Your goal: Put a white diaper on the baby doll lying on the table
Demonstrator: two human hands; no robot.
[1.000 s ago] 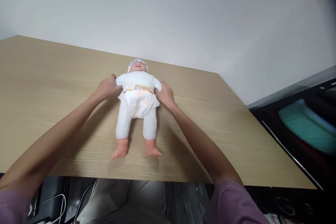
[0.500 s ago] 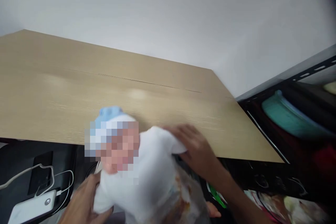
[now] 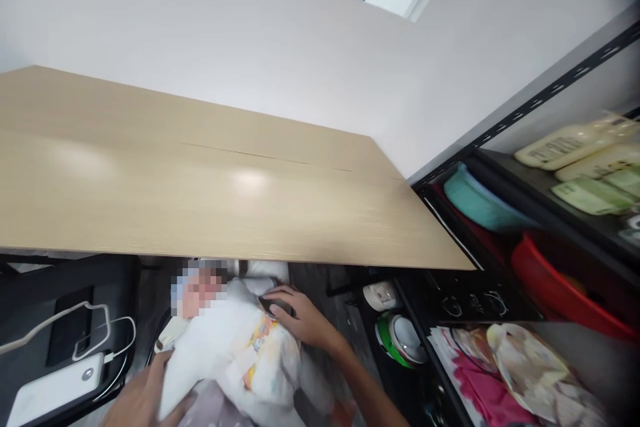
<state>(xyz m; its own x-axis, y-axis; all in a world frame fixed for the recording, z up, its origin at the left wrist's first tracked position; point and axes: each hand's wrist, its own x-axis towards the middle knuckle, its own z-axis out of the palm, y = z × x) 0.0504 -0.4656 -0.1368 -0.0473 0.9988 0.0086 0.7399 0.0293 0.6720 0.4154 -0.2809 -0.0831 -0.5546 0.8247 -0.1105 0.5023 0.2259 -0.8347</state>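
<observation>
A small figure in a white top (image 3: 213, 340) lies tilted at the near edge of the table, low in the head view. I cannot tell if it is a doll or a person. It wears a pale blue cap (image 3: 180, 290), and its face is blurred out. Below the top a nappy with orange and yellow print (image 3: 263, 337) shows. My left hand (image 3: 143, 390) grips the top at its near side, thumb above. On the far side, my right hand (image 3: 303, 317) has curled fingers at the sleeve's dark opening. Its fingertips are partly hidden.
The wooden table (image 3: 215, 207) runs across in front. At left, a white power bank (image 3: 55, 387) with cables rests on a black seat (image 3: 30, 307). Shelves at right hold a teal basin (image 3: 480, 200), a red basin (image 3: 560, 280), bottles (image 3: 560, 147) and folded cloths (image 3: 530, 360).
The figure has moved down and toward me, from over the table's edge to below it, and leans back more. Both hands moved with it. The view has shifted to the right.
</observation>
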